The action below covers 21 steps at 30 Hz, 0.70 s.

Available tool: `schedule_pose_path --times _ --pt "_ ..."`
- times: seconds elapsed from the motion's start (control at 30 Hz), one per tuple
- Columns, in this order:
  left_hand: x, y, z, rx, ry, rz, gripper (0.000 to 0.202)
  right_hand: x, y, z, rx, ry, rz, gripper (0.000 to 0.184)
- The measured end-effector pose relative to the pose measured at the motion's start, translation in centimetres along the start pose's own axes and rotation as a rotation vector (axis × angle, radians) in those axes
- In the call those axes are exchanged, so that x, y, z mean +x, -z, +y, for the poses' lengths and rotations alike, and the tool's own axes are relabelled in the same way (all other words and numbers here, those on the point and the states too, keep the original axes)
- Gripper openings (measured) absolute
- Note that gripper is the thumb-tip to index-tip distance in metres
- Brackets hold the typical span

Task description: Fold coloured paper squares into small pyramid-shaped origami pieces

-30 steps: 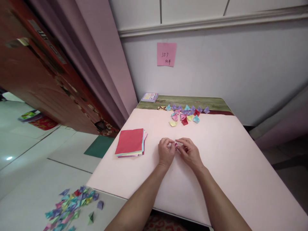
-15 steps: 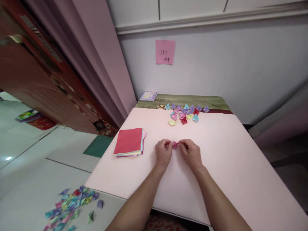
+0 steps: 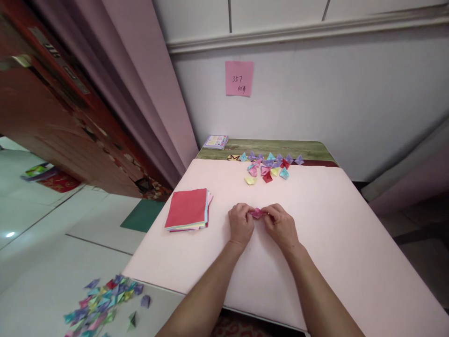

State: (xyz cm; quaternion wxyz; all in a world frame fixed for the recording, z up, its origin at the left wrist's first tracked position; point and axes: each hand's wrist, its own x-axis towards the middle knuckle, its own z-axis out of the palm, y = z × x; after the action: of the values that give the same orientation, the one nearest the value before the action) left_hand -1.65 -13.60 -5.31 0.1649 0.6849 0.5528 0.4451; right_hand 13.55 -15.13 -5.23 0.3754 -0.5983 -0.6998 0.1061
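A small pink folded-paper boat (image 3: 257, 213) is stretched between my two hands over the middle of the pink-covered table (image 3: 326, 224). My left hand (image 3: 241, 222) pinches its left end, and my right hand (image 3: 280, 223) pinches its right end. Both sets of fingers are closed and cover the tips of the paper. Beyond my hands lies a group of finished-looking folded paper boats (image 3: 267, 177) in purple, blue, pink, red and yellow. To the left of my left hand sits a stack of square coloured paper (image 3: 186, 208) with a red sheet on top.
Many more folded paper pieces (image 3: 105, 302) lie heaped on the floor by the table's near left corner. A small packet (image 3: 216, 142) rests at the table's far left corner. A pink note (image 3: 239, 78) is stuck to the wall; a red door (image 3: 70, 117) stands left.
The pink paper now looks wider and flatter between my fingers. My hands have shifted slightly to the right, and the view has tilted a little.
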Motion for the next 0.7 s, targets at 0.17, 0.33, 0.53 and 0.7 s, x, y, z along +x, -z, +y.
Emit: schedule_pose_path --times 0.17,0.33,0.53,0.7 --pt "-0.15 -0.18 0.14 0.071 -0.001 -0.038 0.028 -0.15 -0.32 0.45 -0.043 0.064 -0.005 0.025" --pt "-0.18 -0.28 0.03 0.095 0.023 -0.061 0.027 -0.34 -0.28 0.35 -0.060 0.116 -0.045 0.027" --pt "-0.03 -0.17 0.14 0.069 0.102 -0.055 0.023 -0.36 -0.08 -0.36 -0.054 0.079 -0.078 0.017" --pt "0.20 0.25 0.05 0.000 0.112 -0.044 0.021 -0.67 0.01 -0.22 -0.057 0.079 -0.072 0.019"
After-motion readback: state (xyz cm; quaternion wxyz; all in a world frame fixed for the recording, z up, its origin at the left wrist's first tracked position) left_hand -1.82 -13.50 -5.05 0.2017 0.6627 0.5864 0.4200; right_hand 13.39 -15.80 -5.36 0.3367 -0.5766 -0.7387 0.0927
